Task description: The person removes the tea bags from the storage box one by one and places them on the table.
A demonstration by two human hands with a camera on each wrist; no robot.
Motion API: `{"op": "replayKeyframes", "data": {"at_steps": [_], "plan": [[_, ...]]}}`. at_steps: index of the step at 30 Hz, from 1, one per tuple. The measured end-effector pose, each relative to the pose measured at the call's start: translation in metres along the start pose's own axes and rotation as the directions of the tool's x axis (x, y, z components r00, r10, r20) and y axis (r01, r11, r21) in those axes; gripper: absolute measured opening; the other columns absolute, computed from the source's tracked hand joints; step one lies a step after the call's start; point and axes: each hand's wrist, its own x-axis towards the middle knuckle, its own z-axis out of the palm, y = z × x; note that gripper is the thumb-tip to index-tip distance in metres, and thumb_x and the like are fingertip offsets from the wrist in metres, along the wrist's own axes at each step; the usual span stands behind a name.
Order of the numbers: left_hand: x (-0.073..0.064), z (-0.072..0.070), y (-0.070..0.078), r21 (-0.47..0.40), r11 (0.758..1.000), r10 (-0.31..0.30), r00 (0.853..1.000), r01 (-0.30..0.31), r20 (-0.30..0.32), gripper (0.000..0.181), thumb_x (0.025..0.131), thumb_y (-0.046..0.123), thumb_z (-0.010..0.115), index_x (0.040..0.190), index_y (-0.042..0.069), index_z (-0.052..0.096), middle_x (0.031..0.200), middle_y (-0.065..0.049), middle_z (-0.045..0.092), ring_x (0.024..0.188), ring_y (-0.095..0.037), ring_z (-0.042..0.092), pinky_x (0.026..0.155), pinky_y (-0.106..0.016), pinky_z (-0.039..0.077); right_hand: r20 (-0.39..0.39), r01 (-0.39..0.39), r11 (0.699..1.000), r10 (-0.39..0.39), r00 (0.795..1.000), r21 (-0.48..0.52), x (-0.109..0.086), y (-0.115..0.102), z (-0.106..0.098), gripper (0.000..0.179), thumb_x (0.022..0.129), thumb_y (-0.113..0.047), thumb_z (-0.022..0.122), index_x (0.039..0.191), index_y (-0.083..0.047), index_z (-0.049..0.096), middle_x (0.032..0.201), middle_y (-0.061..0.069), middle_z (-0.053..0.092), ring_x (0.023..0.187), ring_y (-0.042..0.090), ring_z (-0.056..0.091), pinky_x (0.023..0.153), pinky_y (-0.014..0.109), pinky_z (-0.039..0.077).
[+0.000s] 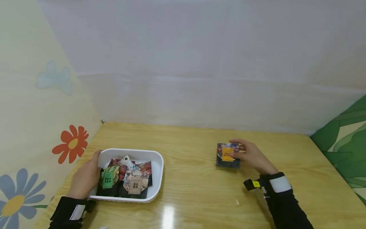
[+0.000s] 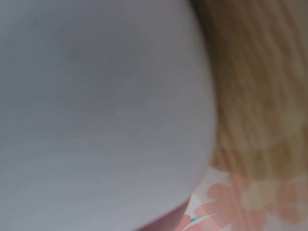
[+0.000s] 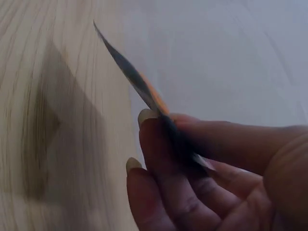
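My right hand [image 1: 253, 156] pinches a flat dark sachet [image 1: 221, 162] with an orange label by its right edge. Seen edge-on in the right wrist view, the sachet [image 3: 122, 62] sits between thumb and fingers, held above the table. On the left, my left hand [image 1: 85, 178] grips the left rim of a white plastic tray [image 1: 158, 178]. Several sachets lie in that tray, among them one with a green label [image 1: 108, 180] and one with a beige label [image 1: 135, 185]. The tray's white wall [image 2: 96, 106] fills most of the left wrist view, hiding nearly all of the hand there.
Both tray and hands are over a light wooden table [image 1: 188, 178]. A pale cloth [image 1: 200, 101] hangs along its back edge. Flower-printed fabric [image 1: 25, 127] borders the left side, and a green leaf print [image 1: 343, 149] stands at the right.
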Motion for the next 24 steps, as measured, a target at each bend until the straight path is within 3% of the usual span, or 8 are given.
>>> {"op": "replayKeyframes", "data": {"at_steps": [6,9,14,17,24], "plan": [[-0.001,-0.001,0.0,0.005,1.0,0.001,1.0,-0.001,-0.014,0.059,0.086,-0.002,0.062,0.138,-0.005,0.034,0.113,-0.035,0.057,0.093,-0.051,0.06,0.076,-0.061,0.046,0.027,-0.028,0.999,0.028,0.999,-0.016,0.001,0.016,-0.011,0.068,0.091,-0.028,0.064,0.146,-0.001,0.036,0.124,0.023,0.058,0.104,0.027,0.063,0.077,0.032,0.052],[-0.001,-0.002,0.001,0.008,1.0,-0.003,1.0,0.003,-0.014,0.058,0.086,-0.002,0.061,0.138,-0.005,0.035,0.112,-0.035,0.058,0.093,-0.051,0.061,0.075,-0.061,0.047,-0.002,-0.075,0.994,0.076,0.997,-0.082,0.0,0.022,-0.014,0.064,0.091,-0.026,0.064,0.142,0.002,0.039,0.121,0.026,0.059,0.103,0.029,0.064,0.076,0.033,0.052],[-0.001,-0.002,0.003,0.012,1.0,-0.008,1.0,0.008,-0.006,0.057,0.086,-0.002,0.06,0.137,-0.005,0.035,0.111,-0.034,0.058,0.092,-0.05,0.061,0.075,-0.061,0.047,-0.089,-0.199,0.95,0.183,0.979,-0.238,-0.002,0.035,-0.023,0.056,0.088,-0.024,0.067,0.134,0.004,0.048,0.112,0.026,0.062,0.095,0.028,0.064,0.07,0.033,0.051],[-0.001,-0.002,0.002,0.011,1.0,-0.009,1.0,0.009,-0.001,0.056,0.087,-0.002,0.06,0.137,-0.005,0.035,0.11,-0.034,0.058,0.091,-0.05,0.062,0.074,-0.06,0.047,-0.122,-0.242,0.933,0.216,0.969,-0.268,-0.003,0.041,-0.028,0.054,0.087,-0.019,0.067,0.132,0.005,0.049,0.108,0.025,0.063,0.092,0.027,0.064,0.067,0.033,0.05],[0.0,-0.001,0.0,0.005,1.0,-0.006,1.0,0.006,-0.005,0.058,0.086,-0.001,0.06,0.138,-0.005,0.034,0.112,-0.034,0.058,0.093,-0.05,0.061,0.075,-0.061,0.047,-0.182,-0.225,0.9,0.167,0.969,-0.373,-0.007,0.048,-0.037,0.051,0.087,-0.017,0.066,0.129,0.007,0.05,0.1,0.022,0.064,0.084,0.028,0.062,0.062,0.033,0.048]]}}
